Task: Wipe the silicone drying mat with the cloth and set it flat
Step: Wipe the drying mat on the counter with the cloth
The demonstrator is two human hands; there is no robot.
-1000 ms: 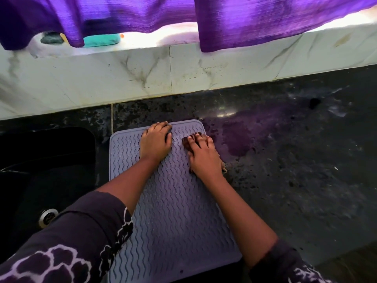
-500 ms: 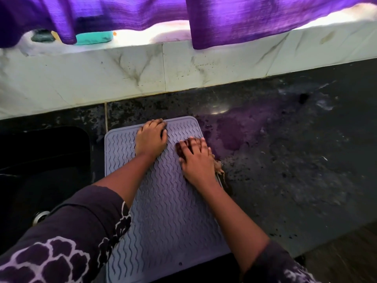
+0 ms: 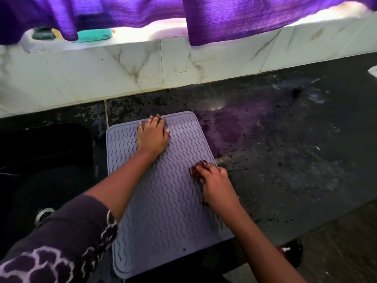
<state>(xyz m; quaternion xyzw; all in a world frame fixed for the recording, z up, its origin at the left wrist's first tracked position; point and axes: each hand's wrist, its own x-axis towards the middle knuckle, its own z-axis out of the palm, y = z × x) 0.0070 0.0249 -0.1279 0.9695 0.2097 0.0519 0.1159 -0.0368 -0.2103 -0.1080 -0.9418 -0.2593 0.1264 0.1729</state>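
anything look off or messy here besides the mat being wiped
Yes. The mat hangs over the counter's front edge at its near end, so it isn't fully supported. The counter right of it looks smeared and speckled. The cloth is mostly hidden under the right hand.

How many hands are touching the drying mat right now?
2. The left hand lies flat near the far end of the mat; the right hand presses the cloth near its right edge.

Purple curtain (image 3: 244,17) overhangs the black counter (image 3: 285,160) (sink (image 3: 40,160) at left).
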